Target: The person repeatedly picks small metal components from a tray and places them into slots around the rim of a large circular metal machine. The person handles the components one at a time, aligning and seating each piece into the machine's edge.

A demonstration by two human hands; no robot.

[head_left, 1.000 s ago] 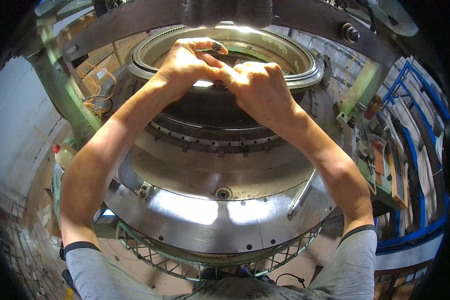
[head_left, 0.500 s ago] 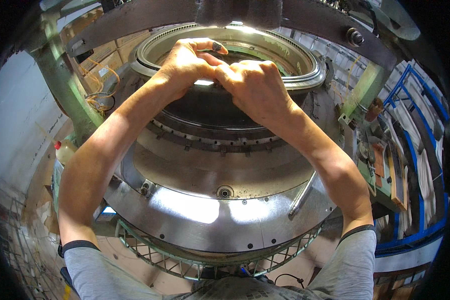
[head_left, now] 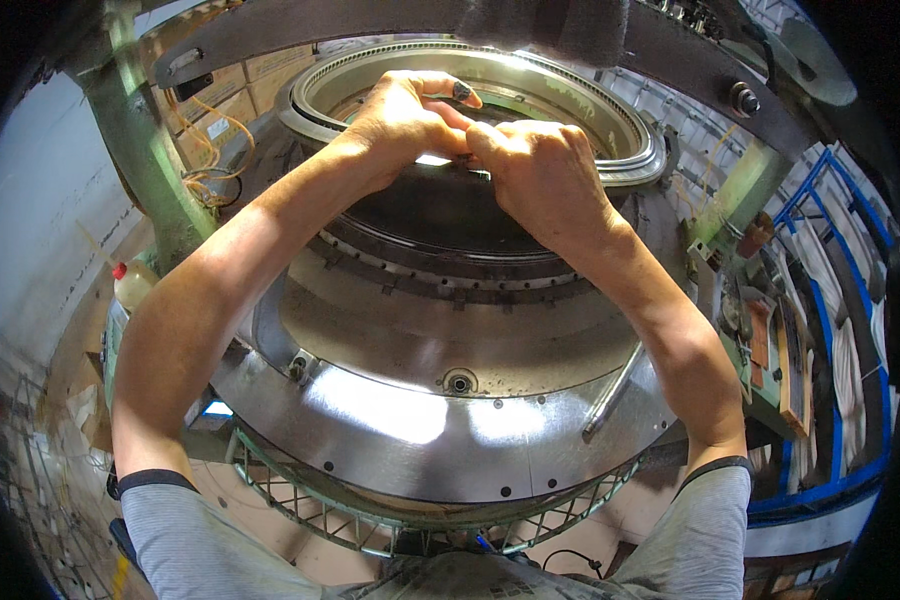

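Both my arms reach out over a large round machine with a pale metal ring [head_left: 315, 95] at its top, lined with fine teeth along the far side. At the ring's near rim, my left hand [head_left: 402, 122] is closed with thumb and fingers bent inward; one fingertip has a dark covering or stain. My right hand [head_left: 548, 172] is bunched in a pinch directly against the left fingertips. Whatever lies between the fingers is hidden or too small to make out. Below the hands is the machine's dark drum [head_left: 440, 215].
A broad shiny metal plate [head_left: 420, 455] curves around the near side, with a metal rod [head_left: 613, 390] on its right. Overhead crosses a dark beam [head_left: 360, 28]. Green posts [head_left: 145, 150] flank the machine. Left stands a red-capped bottle [head_left: 133, 285]; right, a blue frame [head_left: 838, 290] with pale cloth.
The whole view has shifted slightly, so the machine and hands appear further right. My hands stay together at the near rim, their grip looking much the same.
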